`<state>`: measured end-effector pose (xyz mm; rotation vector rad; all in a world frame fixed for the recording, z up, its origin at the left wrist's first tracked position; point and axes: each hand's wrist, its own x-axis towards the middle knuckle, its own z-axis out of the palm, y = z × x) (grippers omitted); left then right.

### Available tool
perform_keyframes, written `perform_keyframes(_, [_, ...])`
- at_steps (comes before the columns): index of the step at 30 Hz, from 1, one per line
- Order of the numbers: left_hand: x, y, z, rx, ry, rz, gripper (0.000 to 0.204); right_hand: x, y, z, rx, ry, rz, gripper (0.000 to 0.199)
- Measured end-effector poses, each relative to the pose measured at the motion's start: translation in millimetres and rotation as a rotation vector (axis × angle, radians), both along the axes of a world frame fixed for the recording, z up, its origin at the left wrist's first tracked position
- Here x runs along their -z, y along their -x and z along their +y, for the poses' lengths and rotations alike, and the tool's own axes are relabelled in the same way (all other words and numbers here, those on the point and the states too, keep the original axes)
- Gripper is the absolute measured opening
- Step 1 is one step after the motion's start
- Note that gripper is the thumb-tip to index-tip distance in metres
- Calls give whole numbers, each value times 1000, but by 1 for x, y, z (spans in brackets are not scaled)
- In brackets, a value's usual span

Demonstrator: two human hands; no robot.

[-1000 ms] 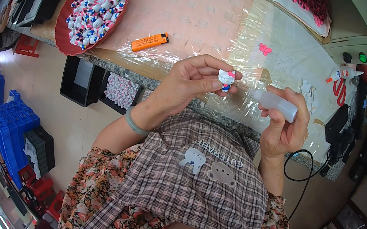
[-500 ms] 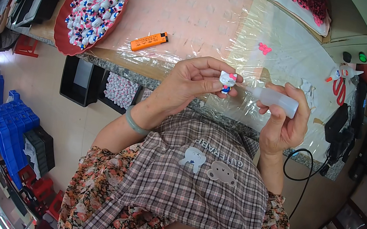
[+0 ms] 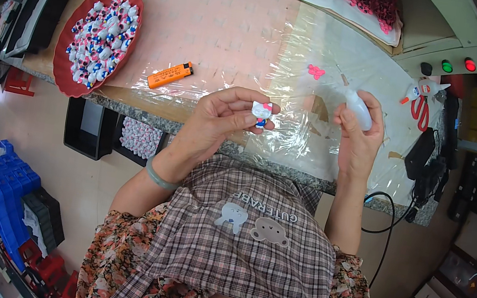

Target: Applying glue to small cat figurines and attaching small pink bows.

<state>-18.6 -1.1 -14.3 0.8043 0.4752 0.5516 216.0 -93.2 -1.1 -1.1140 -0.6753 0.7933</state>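
1. My left hand (image 3: pixel 221 123) pinches a small white cat figurine (image 3: pixel 261 113) with a pink bow.
2. My right hand (image 3: pixel 358 141) grips a white glue bottle (image 3: pixel 358 107).
3. An orange lighter (image 3: pixel 170 75) and a red plate (image 3: pixel 62 74) of figurines lie on the surface (image 3: pixel 231 31).

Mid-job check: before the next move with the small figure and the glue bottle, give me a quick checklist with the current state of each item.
1. Small white figure gripped by the left hand: ok, pinched between thumb and fingers.
2. White squeeze bottle held in the right hand: ok, fingers wrapped around it.
3. Bottle tip at the figure: not ok, the two are apart, with clear plastic sheet between.
4. Bottle nozzle open: cannot tell, too small to see.
5. Pink bow piece available: ok, it lies on the sheet past the hands.
6. Supply of figures: ok, red tray is full, on the left.
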Motion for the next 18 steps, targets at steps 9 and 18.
perform_keyframes(9, [1, -1, 1, -1, 7, 12, 27, 19, -16, 28, -29, 365, -295, 20])
perform_keyframes(18, [3, 1, 0, -8, 20, 21, 27, 14, -2, 60, -5, 384, -1147, 17])
